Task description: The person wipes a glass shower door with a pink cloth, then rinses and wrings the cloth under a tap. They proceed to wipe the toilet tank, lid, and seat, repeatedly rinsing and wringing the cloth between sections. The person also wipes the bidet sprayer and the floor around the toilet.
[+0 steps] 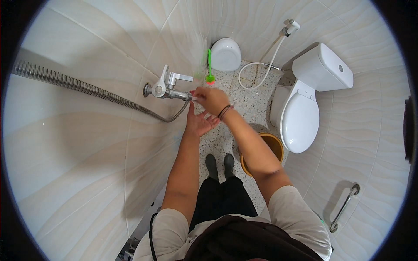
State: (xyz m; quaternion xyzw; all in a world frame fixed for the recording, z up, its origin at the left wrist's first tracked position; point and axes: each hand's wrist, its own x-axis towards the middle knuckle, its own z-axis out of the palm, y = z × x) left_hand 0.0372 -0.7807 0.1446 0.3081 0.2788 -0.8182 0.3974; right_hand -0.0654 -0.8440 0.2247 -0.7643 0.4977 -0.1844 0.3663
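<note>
A chrome wall tap [167, 90] with a lever handle juts out from the tiled wall on the left. My right hand [212, 101] is at its outer end, fingers bent and pinched together; a small whitish bit shows at the fingertips, too small to name. Just below it my left hand [201, 124] is open, palm turned up, thumb raised close to the tap's end and fingers spread under my right wrist. A flexible metal hose [100, 90] runs from beneath the tap's outer end up along the wall to the far left.
A white toilet [301, 119] stands at the right, with a spray hose [272, 61] on the wall behind it. On the floor are a yellow-brown bucket [278, 145] by my right forearm, a white basin [226, 54] and a green brush [209, 65]. A metal grab bar [344, 208] is lower right.
</note>
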